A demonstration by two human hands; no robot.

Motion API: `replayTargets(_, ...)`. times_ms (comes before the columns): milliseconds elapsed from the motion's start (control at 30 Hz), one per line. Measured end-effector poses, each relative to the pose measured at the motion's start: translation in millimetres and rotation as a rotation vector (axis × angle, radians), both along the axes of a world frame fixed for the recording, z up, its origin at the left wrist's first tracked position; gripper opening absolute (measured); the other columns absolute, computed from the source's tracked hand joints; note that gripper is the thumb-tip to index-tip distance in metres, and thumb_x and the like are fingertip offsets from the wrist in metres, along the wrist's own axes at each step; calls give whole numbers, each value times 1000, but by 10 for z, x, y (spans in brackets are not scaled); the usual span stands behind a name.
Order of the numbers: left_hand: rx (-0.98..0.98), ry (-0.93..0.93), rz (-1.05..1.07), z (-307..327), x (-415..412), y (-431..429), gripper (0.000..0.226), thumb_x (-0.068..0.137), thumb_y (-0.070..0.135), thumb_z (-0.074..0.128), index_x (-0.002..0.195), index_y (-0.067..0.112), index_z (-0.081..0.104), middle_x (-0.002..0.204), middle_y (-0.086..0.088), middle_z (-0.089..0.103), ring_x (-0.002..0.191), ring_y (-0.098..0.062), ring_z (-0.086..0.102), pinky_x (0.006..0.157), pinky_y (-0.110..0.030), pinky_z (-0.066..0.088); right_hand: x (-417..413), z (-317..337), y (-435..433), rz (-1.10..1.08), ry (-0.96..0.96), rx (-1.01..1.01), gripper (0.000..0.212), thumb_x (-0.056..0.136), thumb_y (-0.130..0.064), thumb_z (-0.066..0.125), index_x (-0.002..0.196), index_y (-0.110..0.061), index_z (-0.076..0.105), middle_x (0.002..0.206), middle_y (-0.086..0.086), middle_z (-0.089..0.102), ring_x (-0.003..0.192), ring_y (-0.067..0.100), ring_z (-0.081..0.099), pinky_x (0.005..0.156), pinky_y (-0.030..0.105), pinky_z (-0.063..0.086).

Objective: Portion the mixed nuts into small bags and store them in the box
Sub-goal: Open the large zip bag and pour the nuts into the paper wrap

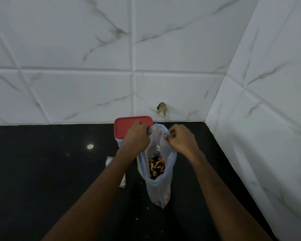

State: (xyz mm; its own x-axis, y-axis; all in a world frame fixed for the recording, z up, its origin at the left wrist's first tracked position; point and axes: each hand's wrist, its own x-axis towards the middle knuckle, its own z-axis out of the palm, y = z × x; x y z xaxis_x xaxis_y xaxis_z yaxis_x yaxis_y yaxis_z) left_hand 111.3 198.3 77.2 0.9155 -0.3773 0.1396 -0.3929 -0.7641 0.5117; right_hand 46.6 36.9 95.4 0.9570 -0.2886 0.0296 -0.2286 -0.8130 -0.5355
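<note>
While both hands hold its mouth apart, the zip bag (pixel 156 152) stands just in front of the red-lidded box (pixel 129 125), and its far rim overlaps the box's right front corner in view. Bag: thin, translucent, crinkled plastic, tall and narrow, with a pale blue zip strip round the rim. Mouth pulled into a long open oval. Mixed nuts (pixel 157 166) are visible through the mouth, low in the bag: tan curved pieces among dark brown ones, individual kinds not resolvable. The bag's lower corner tapers toward the viewer; contact with the counter cannot be confirmed

Left hand (pixel 136 139): fingers curled, pinching the rim on the box side. Right hand (pixel 181 140): fingers bunched together, pinching the opposite rim, away from the box

Box: rounded-rectangle lid, matte red, seated. Body pale and translucent, mostly hidden behind the left hand and wrist. It sits at the foot of the wall

Pale flat sheets (pixel 109 161) lie left of the box and nearer the viewer, largely covered by the left forearm; identity unclear. Black countertop (pixel 42 180): glossy, speckled, one bright reflection left of the box. White marble-veined tiles (pixel 76 49) behind the box; a chipped hole (pixel 162 109) just up and right of it
</note>
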Motion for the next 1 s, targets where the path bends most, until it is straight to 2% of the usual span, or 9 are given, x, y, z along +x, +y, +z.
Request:
replayTargets(133, -72, 20, -64, 65, 7, 34, 19, 97, 24, 58, 107, 11, 68, 93, -5, 63, 83, -16, 57, 63, -20, 39, -15, 39, 12, -4, -70, -72, 35, 95, -34, 61, 126, -18, 53, 114, 0, 63, 98, 16, 62, 78, 29, 49)
replayTargets(267, -155, 106, -103, 120, -38, 28, 23, 98, 29, 55, 104, 10, 69, 93, -9, 68, 85, -21, 61, 74, -30, 46, 60, 42, 44, 78, 38, -181, 22, 98, -28, 57, 116, -17, 61, 108, 3, 66, 95, 19, 62, 83, 33, 52)
replayTargets(333, -350, 336, -51, 178, -49, 98, 25, 99, 26, 54, 98, 5, 68, 89, -11, 66, 80, -23, 59, 75, -33, 47, 99, 72, -75, 59, 85, 142, 14, 97, -21, 57, 102, -15, 68, 101, 6, 68, 93, 20, 62, 83, 33, 51)
replayTargets(467, -1031, 1186, 84, 272, -86, 241, 24, 96, 17, 55, 92, -2, 70, 86, -15, 70, 81, -27, 66, 82, -40, 51, 29, 9, -285, 37, 225, 1249, 16, 94, -20, 60, 97, -11, 73, 92, 8, 71, 91, 22, 64, 91, 36, 49)
replayTargets(533, -1102, 1265, 141, 229, -136, 172, 24, 95, 16, 54, 92, 0, 71, 84, -15, 71, 78, -26, 67, 78, -40, 51, 14, -117, -259, -4, 228, 1477, 25, 94, -22, 58, 109, -7, 71, 99, 12, 72, 96, 23, 65, 96, 38, 48)
replayTargets(633, -1003, 1128, 191, 173, -232, 22, 20, 95, 12, 56, 107, -1, 67, 101, -19, 70, 92, -28, 66, 85, -42, 54, -7, -248, -162, -62, 216, 1337, 31, 99, -26, 54, 122, -10, 66, 117, 15, 70, 110, 27, 64, 101, 43, 48)
replayTargets(767, -822, 900, 119, 94, -293, 78, 31, 95, 12, 58, 126, 10, 58, 114, -10, 66, 102, -22, 63, 93, -40, 52, -189, -218, -154, -27, 227, 812, 33, 96, -38, 60, 124, -20, 63, 119, 3, 66, 110, 20, 62, 97, 42, 51)
replayTargets(900, -605, 695, 146, 25, -439, 214, 43, 93, 24, 64, 133, 18, 49, 120, -2, 59, 103, -17, 59, 85, -35, 52, -446, -155, -144, -48, 222, 725, 25, 93, -33, 63, 114, -19, 62, 106, 2, 67, 92, 17, 66, 71, 27, 53)
replayTargets(1000, -475, 520, 100, -13, -537, 208, 36, 94, 22, 62, 129, 19, 53, 114, 4, 57, 102, -12, 55, 84, -34, 50, -516, -146, -49, -24, 299, 657, 24, 93, -34, 64, 111, -19, 63, 104, 2, 67, 90, 16, 67, 66, 25, 51)
